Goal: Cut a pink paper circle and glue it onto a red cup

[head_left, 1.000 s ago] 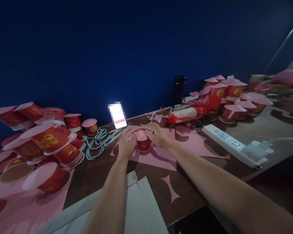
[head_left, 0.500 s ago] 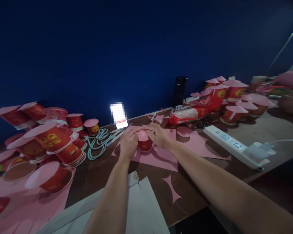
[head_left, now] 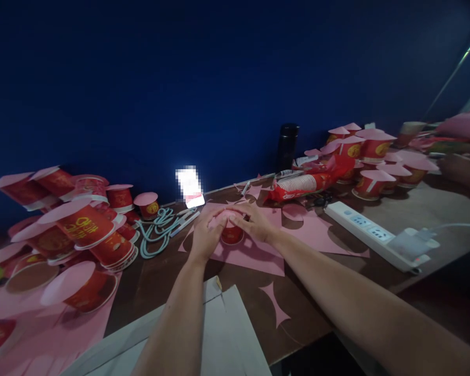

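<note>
In the head view a red paper cup (head_left: 232, 236) stands upside down on a pink paper sheet (head_left: 254, 257) in the middle of the table. A pink paper disc (head_left: 230, 214) lies on its upturned base. My left hand (head_left: 207, 232) curls round the disc and cup from the left, and my right hand (head_left: 255, 222) does the same from the right. Both thumbs press on the near part of the disc. The far fingers are partly hidden behind the cup. Beside my right hand lies a loose pink disc (head_left: 294, 212).
Red cups with pink discs (head_left: 76, 216) are piled at left; more cups (head_left: 370, 183) stand at right. A lit phone (head_left: 195, 199), coiled cable (head_left: 156, 235), black flask (head_left: 288, 143), wrapped cup stack (head_left: 297, 187) and power strip (head_left: 360, 227) surround my hands. Another person's hand (head_left: 460, 169) shows far right.
Both thumbs have moved inward, onto the near part of the pink disc. The cup stays in place between my hands.
</note>
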Tool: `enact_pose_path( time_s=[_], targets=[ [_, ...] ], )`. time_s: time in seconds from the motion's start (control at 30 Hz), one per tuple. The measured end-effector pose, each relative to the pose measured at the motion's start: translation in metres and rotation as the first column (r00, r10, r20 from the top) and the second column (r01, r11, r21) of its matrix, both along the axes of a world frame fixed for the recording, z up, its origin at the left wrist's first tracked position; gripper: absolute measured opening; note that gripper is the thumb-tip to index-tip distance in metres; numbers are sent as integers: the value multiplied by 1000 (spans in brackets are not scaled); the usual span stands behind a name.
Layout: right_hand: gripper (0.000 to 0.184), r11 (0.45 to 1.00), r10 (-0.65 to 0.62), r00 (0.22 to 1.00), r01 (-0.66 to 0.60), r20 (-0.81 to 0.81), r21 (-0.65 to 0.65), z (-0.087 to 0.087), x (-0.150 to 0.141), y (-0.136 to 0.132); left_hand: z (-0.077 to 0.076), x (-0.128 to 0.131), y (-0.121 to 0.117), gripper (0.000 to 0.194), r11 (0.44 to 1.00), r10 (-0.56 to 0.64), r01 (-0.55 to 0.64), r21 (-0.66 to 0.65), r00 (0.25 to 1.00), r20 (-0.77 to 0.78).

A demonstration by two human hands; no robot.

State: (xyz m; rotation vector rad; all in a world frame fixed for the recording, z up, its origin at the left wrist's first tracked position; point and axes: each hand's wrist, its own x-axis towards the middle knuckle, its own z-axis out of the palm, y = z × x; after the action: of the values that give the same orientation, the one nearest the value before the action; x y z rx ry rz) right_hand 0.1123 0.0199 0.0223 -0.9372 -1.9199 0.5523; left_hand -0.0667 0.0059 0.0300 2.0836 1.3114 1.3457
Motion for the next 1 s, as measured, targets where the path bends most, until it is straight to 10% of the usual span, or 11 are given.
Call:
enact_pose_path(
  time_s=[1.0],
  targets=[
    [42, 991, 11, 998, -20, -67, -129, -8, -1, -6, -7, -3, -4, 41, 995, 20, -16, -96, 999, 31]
  ],
)
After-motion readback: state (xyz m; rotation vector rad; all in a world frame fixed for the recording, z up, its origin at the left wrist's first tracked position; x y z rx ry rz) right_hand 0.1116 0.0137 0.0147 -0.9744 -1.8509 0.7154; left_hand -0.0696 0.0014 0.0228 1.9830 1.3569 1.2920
